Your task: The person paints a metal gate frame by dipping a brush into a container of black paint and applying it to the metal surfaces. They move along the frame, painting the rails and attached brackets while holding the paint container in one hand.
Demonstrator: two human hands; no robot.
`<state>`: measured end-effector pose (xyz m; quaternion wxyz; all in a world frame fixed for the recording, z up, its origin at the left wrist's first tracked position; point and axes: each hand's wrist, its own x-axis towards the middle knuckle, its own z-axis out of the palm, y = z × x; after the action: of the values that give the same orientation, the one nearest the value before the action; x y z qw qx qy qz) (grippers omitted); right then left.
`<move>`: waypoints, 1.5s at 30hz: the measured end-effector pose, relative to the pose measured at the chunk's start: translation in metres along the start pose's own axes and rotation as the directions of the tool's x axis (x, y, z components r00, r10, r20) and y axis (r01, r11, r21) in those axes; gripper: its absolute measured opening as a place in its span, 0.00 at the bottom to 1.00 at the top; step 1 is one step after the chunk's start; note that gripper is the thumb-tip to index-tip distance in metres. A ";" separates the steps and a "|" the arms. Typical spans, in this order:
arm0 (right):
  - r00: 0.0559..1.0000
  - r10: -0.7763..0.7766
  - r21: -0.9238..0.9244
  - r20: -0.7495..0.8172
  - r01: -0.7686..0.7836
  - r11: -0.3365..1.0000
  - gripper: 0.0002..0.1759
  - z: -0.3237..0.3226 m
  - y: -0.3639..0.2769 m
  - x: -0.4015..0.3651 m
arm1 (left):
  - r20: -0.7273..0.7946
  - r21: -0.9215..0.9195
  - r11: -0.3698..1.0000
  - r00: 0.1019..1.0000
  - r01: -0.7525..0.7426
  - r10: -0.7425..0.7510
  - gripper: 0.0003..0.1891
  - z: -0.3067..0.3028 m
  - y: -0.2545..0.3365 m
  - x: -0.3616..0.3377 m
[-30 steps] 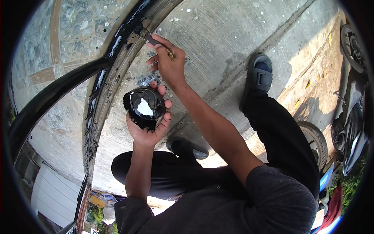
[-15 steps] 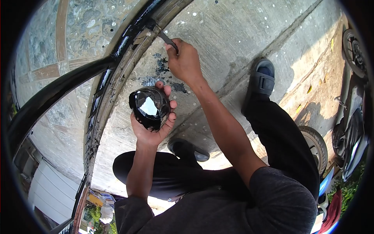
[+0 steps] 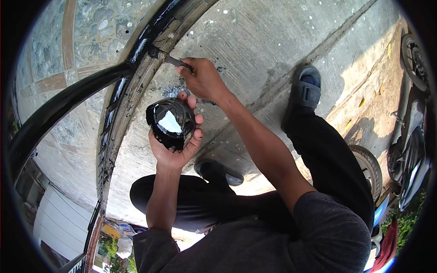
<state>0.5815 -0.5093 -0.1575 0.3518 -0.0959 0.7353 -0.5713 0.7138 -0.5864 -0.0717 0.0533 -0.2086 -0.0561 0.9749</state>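
Shining black, the curved rail (image 3: 146, 37) looks largely coated; the strip (image 3: 140, 84) along its right side still shows brown. Right of the rail, your left hand (image 3: 167, 157) cups the container (image 3: 169, 123) of black liquid; farther right, apart, your right hand (image 3: 203, 80) grips the brush (image 3: 175, 61), bristles at the rail's edge.

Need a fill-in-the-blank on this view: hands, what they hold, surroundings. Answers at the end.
1. The left hand cups a container of glossy ____ paint.
2. The right hand grips a brush by its ____.
3. The motorbike is on the person's ____ side.
4. The trousers are ____, not light-colored.

Missing words: black; handle; right; black.
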 end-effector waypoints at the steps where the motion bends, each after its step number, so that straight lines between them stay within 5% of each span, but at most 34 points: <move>1: 1.000 -0.002 -0.006 0.013 0.003 1.000 0.14 -0.007 -0.001 0.006 | -0.006 -0.004 1.000 1.000 -0.004 0.004 0.28 0.000 0.000 0.000; 9: 0.920 0.028 0.285 -0.392 0.093 0.954 0.13 -0.010 -0.002 0.010 | -0.013 0.001 1.000 1.000 0.001 -0.001 0.28 0.000 -0.003 0.004; 15: 0.957 0.061 0.241 -0.284 0.010 0.971 0.15 0.020 0.001 -0.006 | -0.027 0.000 1.000 1.000 0.014 -0.014 0.28 0.001 -0.002 0.005; 18: 0.906 0.077 0.342 -0.416 0.078 0.936 0.15 0.018 -0.003 -0.003 | -0.014 -0.005 1.000 1.000 0.009 -0.010 0.28 -0.001 -0.002 0.003; 22: 0.967 0.154 0.352 -0.204 -0.074 0.933 0.15 0.043 0.001 -0.007 | -0.018 0.003 1.000 1.000 0.007 -0.007 0.28 -0.002 0.001 0.003; 26: 0.995 0.083 0.259 -0.060 -0.065 0.964 0.14 0.033 0.011 -0.021 | 0.000 0.000 1.000 1.000 0.004 -0.004 0.27 -0.003 0.002 0.002; 29: 1.000 -0.028 0.026 -0.003 0.028 0.999 0.14 0.006 0.010 0.000 | 0.001 -0.119 0.993 1.000 -0.023 0.024 0.32 -0.004 -0.002 0.003; 35: 0.950 0.007 0.230 -0.312 0.068 0.971 0.14 -0.002 0.004 0.004 | 0.011 -0.124 0.992 1.000 -0.016 0.017 0.33 -0.003 -0.003 0.006; 38: 0.941 0.035 0.302 -0.337 0.073 0.950 0.13 0.024 0.006 -0.004 | 0.029 -0.059 0.998 1.000 0.012 -0.010 0.30 -0.001 0.001 0.006; 42: 0.989 0.143 0.272 -0.041 -0.127 0.954 0.14 0.039 0.009 -0.019 | -0.004 -0.042 0.999 1.000 0.022 -0.022 0.29 0.001 0.004 0.003; 45: 0.999 0.042 0.120 -0.013 -0.040 0.992 0.14 0.018 0.008 -0.010 | 0.021 -0.055 0.998 0.999 0.033 -0.032 0.29 0.001 0.006 0.005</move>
<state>0.6021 -0.5149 -0.1620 0.3627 -0.0551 0.7043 -0.6078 0.7088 -0.5914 -0.0735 0.0626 -0.1993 -0.0871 0.9741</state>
